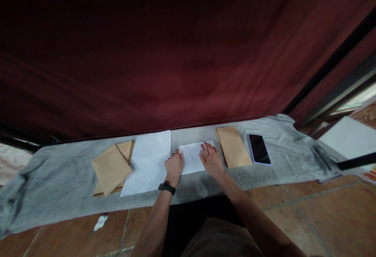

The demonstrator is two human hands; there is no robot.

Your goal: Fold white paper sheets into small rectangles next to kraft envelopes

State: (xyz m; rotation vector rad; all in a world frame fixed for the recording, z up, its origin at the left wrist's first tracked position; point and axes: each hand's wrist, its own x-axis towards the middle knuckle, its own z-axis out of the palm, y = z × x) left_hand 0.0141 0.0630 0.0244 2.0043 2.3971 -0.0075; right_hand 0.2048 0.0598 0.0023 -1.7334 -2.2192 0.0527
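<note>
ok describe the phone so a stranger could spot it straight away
On the grey cloth below the dark red backdrop, look toward the right. The phone lies just past a brown paper stack; its black screen and pale purple edge set it apart.

Dark-screened phone (259, 149); red curtain (188, 73); tiled floor (337, 210)

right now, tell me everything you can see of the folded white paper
The small white paper sheet looks folded, with an uneven upper edge. It lies flat on the grey cloth, between the large white sheet and the brown envelopes. The left hand's fingers touch its left edge; the right hand rests on its right part.
</note>
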